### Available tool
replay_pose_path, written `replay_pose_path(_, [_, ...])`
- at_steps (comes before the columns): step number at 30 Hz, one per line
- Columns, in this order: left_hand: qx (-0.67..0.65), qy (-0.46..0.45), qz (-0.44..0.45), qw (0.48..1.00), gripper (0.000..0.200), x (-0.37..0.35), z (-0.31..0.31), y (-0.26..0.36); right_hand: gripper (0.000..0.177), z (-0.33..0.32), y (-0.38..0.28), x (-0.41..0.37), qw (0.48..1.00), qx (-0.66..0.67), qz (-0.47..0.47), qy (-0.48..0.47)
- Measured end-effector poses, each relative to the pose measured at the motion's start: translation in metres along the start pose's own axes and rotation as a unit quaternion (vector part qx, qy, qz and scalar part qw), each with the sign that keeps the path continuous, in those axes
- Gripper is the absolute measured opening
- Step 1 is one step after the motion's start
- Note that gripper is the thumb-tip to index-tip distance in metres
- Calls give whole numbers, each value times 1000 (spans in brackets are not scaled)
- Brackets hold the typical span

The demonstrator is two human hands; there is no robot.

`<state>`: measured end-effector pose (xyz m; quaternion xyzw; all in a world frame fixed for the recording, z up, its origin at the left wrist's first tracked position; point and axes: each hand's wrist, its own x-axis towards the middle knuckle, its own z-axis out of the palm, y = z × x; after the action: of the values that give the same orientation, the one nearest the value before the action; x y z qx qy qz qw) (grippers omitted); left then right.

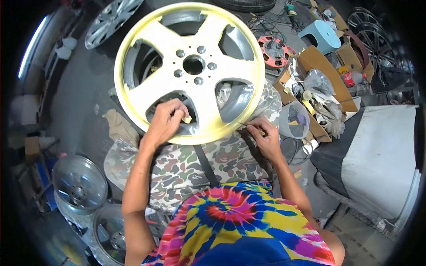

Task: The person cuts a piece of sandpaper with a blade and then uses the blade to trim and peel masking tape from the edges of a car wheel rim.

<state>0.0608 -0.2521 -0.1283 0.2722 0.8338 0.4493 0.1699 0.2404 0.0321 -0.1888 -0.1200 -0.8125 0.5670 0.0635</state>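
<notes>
A car wheel rim (pixel 208 99) stands tilted in front of me. Pale yellow covering lies over its spokes and outer lip, while grey metal shows in the openings between the spokes. My left hand (pixel 168 119) is at a lower-left opening, its fingers pinched on a small yellow piece (pixel 187 119) that looks like tape. At the lower right edge of the rim, my right hand (pixel 265 135) is closed on a thin, dark, pointed tool (pixel 242 124); its exact kind is too small to tell. The tool's tip is close to the rim's lip.
Camouflage cloth (pixel 177 177) is spread below the rim. To the right are a cardboard box (pixel 350 99) of scraps, a white bin (pixel 293 119), a blue stool (pixel 321 36) and a red cable reel (pixel 273 51). More wheel rims (pixel 80 184) lie at the lower left.
</notes>
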Motion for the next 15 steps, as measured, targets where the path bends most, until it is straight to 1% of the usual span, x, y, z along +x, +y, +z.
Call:
replay_pose_path(1, [14,-16,-23,999,22,1,-2,7,14,4,3,-3,998,50,26,17])
replay_pose_path(2, [35,-14,-41,998,27,2,0,9,14,8,10,-3,998,58,19,30])
replay_pose_path(4, [134,-7,-45,990,34,3,3,14,15,11,21,-2,996,83,-1,37])
replay_pose_path(5, [152,-8,-7,988,36,1,6,6,15,13,23,-1,995,84,-20,49])
replay_pose_path(6, [170,-18,35,985,27,-3,6,5,15,13,23,0,994,87,-26,57])
replay_pose_path(8, [203,-47,2,978,19,-6,8,-4,14,14,22,-1,992,113,26,59])
replay_pose_path(9, [179,-66,-30,981,17,-6,7,-7,12,14,19,-2,991,112,32,65])
replay_pose_path(10, [154,-48,1,987,11,-4,10,-9,12,14,18,-3,991,111,26,72])
replay_pose_path(12, [140,-73,-47,986,7,-3,9,-3,12,14,21,-5,992,111,23,62])
replay_pose_path(13, [162,-53,-18,985,9,-4,10,-9,11,16,23,-5,992,105,15,67])
replay_pose_path(14, [242,-40,10,969,18,-4,11,-15,11,16,23,-6,992,103,9,72])
replay_pose_path(15, [266,-37,-13,963,23,-2,11,-9,11,15,22,-5,994,81,-5,68])
